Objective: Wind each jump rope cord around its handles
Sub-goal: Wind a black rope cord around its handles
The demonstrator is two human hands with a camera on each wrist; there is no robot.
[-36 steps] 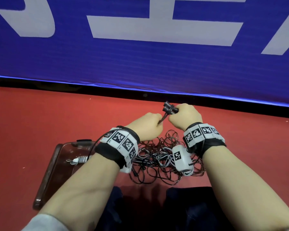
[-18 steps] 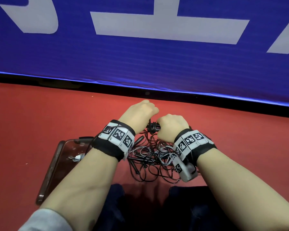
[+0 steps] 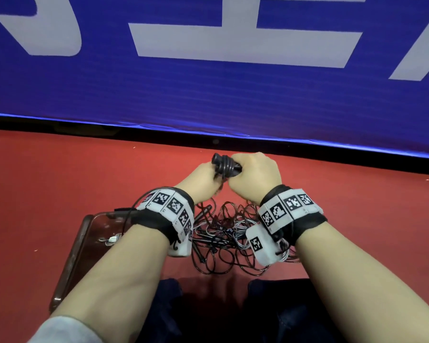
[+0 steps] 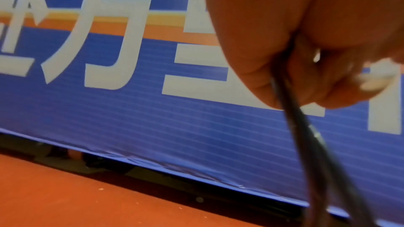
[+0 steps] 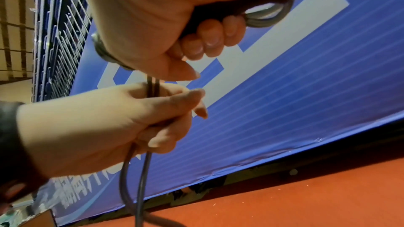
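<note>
While the right hand (image 3: 255, 177) clenched the handles (image 3: 224, 164) at centre frame, just below the banner's (image 3: 208, 90) lower edge, the left hand (image 3: 200, 183) pinched the cord (image 5: 150, 89) directly beneath them. This arrangement appeared deliberate: the right fist fixed the handles as a spool, and the left fingers (image 5: 186, 99) kept the doubled cord taut so each turn would seat tightly. Several turns already lay around the exposed handle end, visible at the top right of the right wrist view.

From the left hand, two strands ran side by side down toward the pile (image 3: 228, 241) on the red floor (image 3: 60, 181), at lower centre of the head view between the two wrists. The pile was placed close in front of the knees, presumably so slack could feed upward without snagging.

Count: two hands, both grasping. One handle bundle was in hand; whether it held one or two handles could not be told. The pile contained dark and pale cords, so more than one rope, but the exact number could not be determined. One brown tray (image 3: 77, 243) lay at lower left, beside the pile.
</note>
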